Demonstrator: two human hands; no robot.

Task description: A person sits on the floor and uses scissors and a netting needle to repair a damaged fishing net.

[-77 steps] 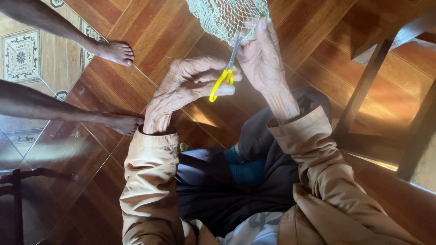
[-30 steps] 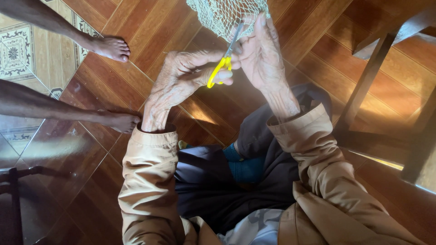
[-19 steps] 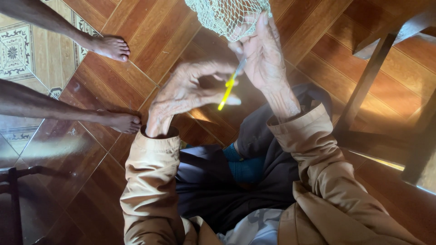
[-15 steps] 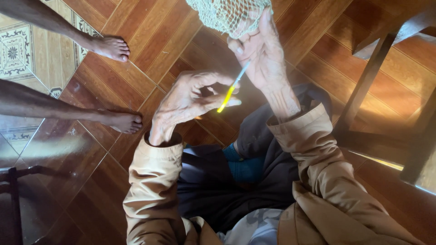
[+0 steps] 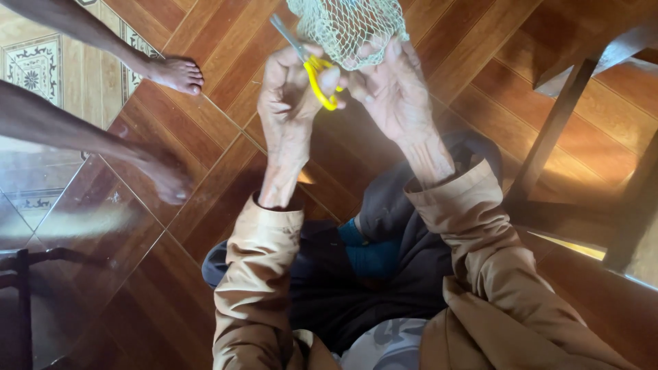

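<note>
Scissors: small pair with yellow handles [image 5: 321,81], held in the left hand [image 5: 291,92]; grey blades pointed up and to the left, away from the net.
Left hand: fingers curled shut through and around the yellow loops, thumb side turned toward the other hand; this grip seemed to keep the blades ready close to the mesh.
Right hand: [image 5: 391,92] raised just beside the left one, fingertips pinching the lower edge of the net, probably to keep it tight and steady.
Net: pale greenish mesh bag [image 5: 346,27], hanging above both hands and touching the right fingers; its upper part was out of the picture.
Sleeves: tan jacket sleeves [image 5: 257,274] below both hands, over dark clothes on the lap.
Floor: brown wooden boards [image 5: 192,226] under the hands, with patterned tiles [image 5: 31,72] far to the left.
Other person: two bare feet [image 5: 175,74], well to the left of the hands, apart from the work.
Furniture: dark wooden leg [image 5: 548,133] to the right of the right hand.
Packages, labels, signs: none were visible near the hands.
</note>
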